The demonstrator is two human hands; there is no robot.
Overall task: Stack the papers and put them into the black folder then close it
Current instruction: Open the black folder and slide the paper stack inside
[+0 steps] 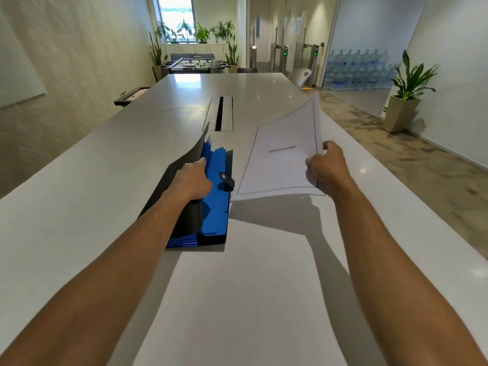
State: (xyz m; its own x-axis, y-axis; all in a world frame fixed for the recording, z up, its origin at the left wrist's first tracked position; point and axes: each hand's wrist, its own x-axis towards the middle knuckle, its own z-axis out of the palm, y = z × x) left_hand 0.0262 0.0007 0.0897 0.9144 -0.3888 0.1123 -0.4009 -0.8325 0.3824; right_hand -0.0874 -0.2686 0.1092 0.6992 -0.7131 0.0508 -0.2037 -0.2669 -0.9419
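The papers (280, 159) are pinched at their right edge by the right hand (327, 166), right of centre frame. The folder (211, 204) lies just left on the worktop (79, 207), its black cover held up by the left hand (191, 180), blue pockets running away from the viewer.

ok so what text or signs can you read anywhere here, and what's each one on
Top sheet of the papers: one printed line of capitals, too blurred to read.
Turnstile gates: green lit arrow signs, no words.
Small green sign on the right wall: too small to read.
Black folder: no text visible.
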